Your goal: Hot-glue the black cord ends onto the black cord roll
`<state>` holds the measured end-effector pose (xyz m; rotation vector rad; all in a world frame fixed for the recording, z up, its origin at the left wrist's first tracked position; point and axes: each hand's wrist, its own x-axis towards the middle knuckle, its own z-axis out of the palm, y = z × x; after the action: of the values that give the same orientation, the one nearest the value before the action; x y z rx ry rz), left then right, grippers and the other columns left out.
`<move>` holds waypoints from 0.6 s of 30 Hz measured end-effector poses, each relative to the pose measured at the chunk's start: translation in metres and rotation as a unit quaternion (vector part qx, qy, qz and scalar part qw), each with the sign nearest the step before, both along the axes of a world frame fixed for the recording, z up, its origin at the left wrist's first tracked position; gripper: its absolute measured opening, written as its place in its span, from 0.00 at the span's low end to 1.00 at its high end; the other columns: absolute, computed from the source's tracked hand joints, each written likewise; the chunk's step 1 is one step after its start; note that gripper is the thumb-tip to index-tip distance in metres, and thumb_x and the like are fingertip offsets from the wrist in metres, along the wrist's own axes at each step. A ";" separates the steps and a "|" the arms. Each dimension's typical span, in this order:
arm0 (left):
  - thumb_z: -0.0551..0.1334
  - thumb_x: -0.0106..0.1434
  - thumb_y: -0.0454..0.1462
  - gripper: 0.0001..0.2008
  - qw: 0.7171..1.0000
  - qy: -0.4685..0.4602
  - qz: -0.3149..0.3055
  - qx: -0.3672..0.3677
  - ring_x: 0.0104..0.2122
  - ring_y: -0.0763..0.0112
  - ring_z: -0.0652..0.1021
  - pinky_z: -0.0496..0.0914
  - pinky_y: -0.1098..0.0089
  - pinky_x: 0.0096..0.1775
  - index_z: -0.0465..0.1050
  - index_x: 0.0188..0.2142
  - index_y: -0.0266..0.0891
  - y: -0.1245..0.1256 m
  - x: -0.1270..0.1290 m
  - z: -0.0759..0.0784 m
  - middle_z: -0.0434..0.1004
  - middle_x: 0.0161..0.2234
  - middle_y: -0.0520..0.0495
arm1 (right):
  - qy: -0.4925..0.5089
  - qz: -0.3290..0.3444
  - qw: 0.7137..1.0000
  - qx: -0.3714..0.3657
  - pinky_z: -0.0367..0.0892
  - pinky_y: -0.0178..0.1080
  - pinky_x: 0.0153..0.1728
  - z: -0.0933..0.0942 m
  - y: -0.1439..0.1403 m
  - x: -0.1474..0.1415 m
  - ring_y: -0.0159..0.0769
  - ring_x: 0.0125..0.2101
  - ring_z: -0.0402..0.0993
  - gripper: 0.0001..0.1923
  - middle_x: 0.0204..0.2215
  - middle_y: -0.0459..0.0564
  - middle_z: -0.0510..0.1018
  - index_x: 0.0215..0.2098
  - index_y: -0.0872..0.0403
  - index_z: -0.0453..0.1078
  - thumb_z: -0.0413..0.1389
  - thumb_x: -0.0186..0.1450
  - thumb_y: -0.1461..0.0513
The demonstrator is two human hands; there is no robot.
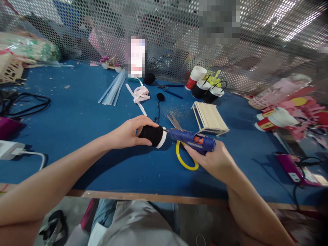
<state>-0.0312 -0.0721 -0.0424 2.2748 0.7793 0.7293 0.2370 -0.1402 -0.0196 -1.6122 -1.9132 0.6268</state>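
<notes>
From the head view, your left hand [129, 132] is closed around a black-wrapped cup [153, 135], which lies on its side just above the blue surface [77, 116]. The cup's long axis runs left to right, with its white-rimmed end pointing right toward the glue gun and its other end tucked into your palm. Your thumb sits under the cup and your fingers curl over its top.

Your right hand [215, 159] is gripping a blue glue gun [192, 138]. The gun's long axis also runs roughly left to right, tilted slightly, and its nozzle points left, touching or almost touching the cup's white rim; you cannot tell which. The gun body lies between your two hands, with the handle end in your right hand's fingers.

Just beyond and below the gun lie yellow-handled scissors [182, 155], their blades pointing away from you and their yellow loop showing just under the gun. Right of the gun and farther from you stands a small frame of wooden sticks [210, 118]. Farther back from the cup lie a white ribbon [140, 95] and a bundle of clear glue sticks [113, 88]. Beyond the stick frame sit paper cups [205, 87], some wrapped in black.
</notes>
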 end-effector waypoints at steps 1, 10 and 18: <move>0.66 0.54 0.39 0.22 1.000 -0.001 -0.002 0.000 0.48 0.63 0.70 0.64 0.64 0.50 0.67 0.49 0.40 0.000 0.000 0.000 0.69 0.47 0.43 | -0.005 0.000 1.000 0.001 0.69 0.37 0.25 0.001 0.000 0.000 0.37 0.23 0.72 0.08 0.24 0.47 0.77 0.30 0.53 0.71 0.58 0.56 0.57; 0.66 0.55 0.40 0.22 1.000 0.009 -0.004 -0.010 0.49 0.60 0.70 0.64 0.60 0.51 0.66 0.49 0.42 -0.002 0.001 0.002 0.68 0.48 0.43 | -0.047 -0.010 0.999 0.004 0.65 0.35 0.22 0.001 0.005 -0.002 0.33 0.21 0.68 0.10 0.21 0.46 0.74 0.27 0.55 0.69 0.56 0.57 0.56; 0.66 0.55 0.38 0.22 1.000 -0.004 -0.008 0.006 0.49 0.63 0.70 0.65 0.63 0.50 0.66 0.49 0.40 0.000 0.000 -0.001 0.69 0.47 0.43 | -0.010 -0.006 0.999 -0.031 0.67 0.34 0.24 0.001 -0.001 0.001 0.33 0.22 0.69 0.11 0.23 0.46 0.75 0.30 0.55 0.71 0.57 0.57 0.55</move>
<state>-0.0312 -0.0720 -0.0434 2.2852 0.7537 0.7363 0.2384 -0.1416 -0.0186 -1.6738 -1.9151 0.6733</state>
